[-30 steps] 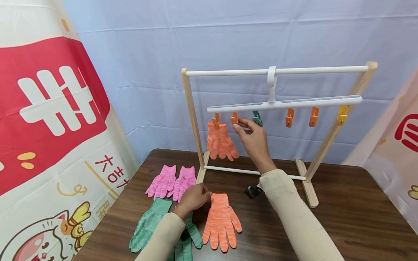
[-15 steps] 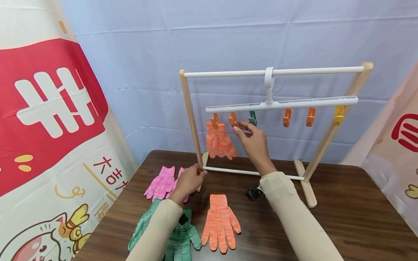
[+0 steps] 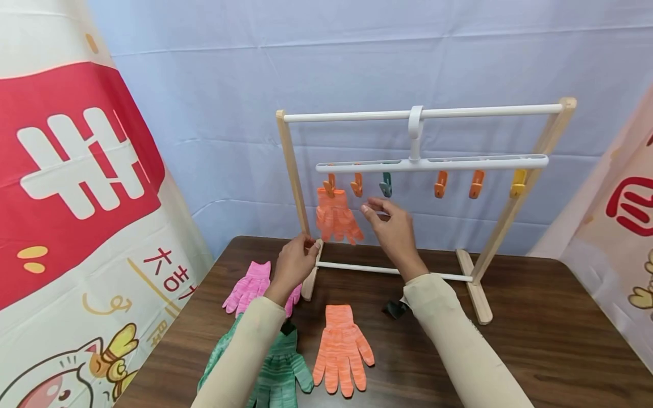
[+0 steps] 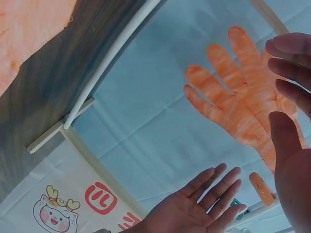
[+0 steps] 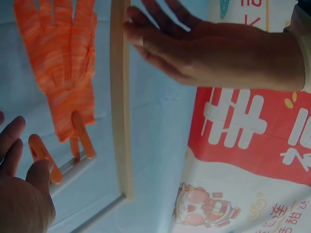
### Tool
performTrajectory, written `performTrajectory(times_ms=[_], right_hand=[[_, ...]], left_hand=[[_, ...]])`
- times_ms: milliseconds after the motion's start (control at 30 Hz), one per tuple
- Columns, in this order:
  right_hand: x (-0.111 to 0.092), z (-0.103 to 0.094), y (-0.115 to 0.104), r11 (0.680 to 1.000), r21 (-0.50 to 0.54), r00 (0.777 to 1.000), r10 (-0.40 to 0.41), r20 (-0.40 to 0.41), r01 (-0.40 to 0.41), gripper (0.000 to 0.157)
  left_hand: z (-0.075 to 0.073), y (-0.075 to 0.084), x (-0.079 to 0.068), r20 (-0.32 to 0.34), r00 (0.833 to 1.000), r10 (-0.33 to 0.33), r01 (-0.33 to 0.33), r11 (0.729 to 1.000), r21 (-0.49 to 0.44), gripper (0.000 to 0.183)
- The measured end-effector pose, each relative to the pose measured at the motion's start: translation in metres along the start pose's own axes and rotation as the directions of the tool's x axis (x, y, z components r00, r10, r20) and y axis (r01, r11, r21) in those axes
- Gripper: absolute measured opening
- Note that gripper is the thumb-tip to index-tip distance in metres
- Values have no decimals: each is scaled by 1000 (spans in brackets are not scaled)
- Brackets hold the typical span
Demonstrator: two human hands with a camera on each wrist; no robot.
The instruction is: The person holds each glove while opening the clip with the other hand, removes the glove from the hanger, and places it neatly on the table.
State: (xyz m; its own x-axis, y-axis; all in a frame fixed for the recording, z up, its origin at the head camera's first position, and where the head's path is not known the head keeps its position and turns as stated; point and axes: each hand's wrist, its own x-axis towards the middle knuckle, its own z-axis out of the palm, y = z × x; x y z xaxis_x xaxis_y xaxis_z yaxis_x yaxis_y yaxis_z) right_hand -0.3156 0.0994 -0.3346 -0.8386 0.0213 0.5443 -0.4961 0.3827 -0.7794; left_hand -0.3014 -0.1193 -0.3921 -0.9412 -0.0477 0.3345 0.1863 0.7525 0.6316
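From a white hanger (image 3: 459,164) an orange glove (image 3: 336,216) hangs fingers down, its cuff held by the leftmost orange clip (image 3: 330,186). My right hand (image 3: 395,232) is just below and right of a second orange clip (image 3: 357,185), thumb and fingers apart and holding nothing. Beside the rack's left post, my left hand (image 3: 295,263) is raised with loosely bent fingers and holds nothing; the left wrist view shows its fingers (image 4: 291,63) near the hanging glove. Another orange glove (image 3: 340,351) lies flat on the table, below both hands.
Pink gloves (image 3: 250,286) and green gloves (image 3: 280,368) lie at the table's left, partly hidden by my left arm. A green clip (image 3: 386,185), more orange clips (image 3: 441,184) and a yellow clip (image 3: 518,183) hang along the hanger. The wooden rack (image 3: 479,286) stands at the back.
My left hand has risen from beside the orange glove on the table to the rack's left post. My right hand has let go of the second orange clip, and the hanger hangs more level.
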Motion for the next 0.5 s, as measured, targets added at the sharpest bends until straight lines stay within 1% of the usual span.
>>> performTrajectory(times_ms=[67, 133, 200, 300, 433, 500], right_hand=[[-1, 3, 1, 1000, -13, 1000, -7, 0, 7, 42], [-3, 7, 2, 999, -41, 1000, -4, 10, 4, 45], [-5, 11, 3, 997, -73, 1000, 12, 23, -10, 50], [-6, 18, 3, 993, -112, 998, 40, 47, -34, 55], [-7, 25, 2, 991, -129, 996, 51, 77, -41, 54], [-8, 27, 1, 991, -129, 995, 49, 87, -38, 55]], left_hand=[[-1, 2, 2, -21, 1000, 6, -7, 1000, -10, 22], [-2, 4, 4, -34, 999, 13, -13, 1000, -15, 25], [-3, 7, 7, -45, 999, 18, -19, 1000, -18, 26], [-3, 14, 11, -64, 998, 18, -21, 998, -52, 26], [-5, 26, 17, -109, 993, 50, -61, 993, -102, 26], [-6, 33, 20, -137, 988, 75, -91, 990, -109, 28]])
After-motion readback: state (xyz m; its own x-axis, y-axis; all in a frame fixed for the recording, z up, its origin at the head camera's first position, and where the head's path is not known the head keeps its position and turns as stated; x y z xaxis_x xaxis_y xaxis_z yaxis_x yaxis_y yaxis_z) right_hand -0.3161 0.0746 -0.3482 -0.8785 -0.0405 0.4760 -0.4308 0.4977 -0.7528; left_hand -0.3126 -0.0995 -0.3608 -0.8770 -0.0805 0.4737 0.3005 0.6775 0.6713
